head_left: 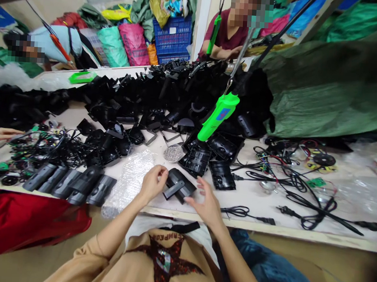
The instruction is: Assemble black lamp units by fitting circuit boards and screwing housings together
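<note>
Well, left to right: co-worker's hand at 9 o'clock by a cable tangle, then a row of dark housings next to bubble wrap. Left hand curled, fingertips at the near-left corner of the black housing; can't tell if it's a real pinch. Risk: light contact only, so the loose-looking grey bar could slide off, and a knock could scatter nearby parts. Housing sits at 12 o'clock from the person, flat on the bench; matte, bar lying across it, no obvious damage. Right hand spread, just beside it, not touching. Screw pile just past it at 12 o'clock; green screwdriver hangs at 1 o'clock. Cords at 3 o'clock, tangled, snag risk.
</note>
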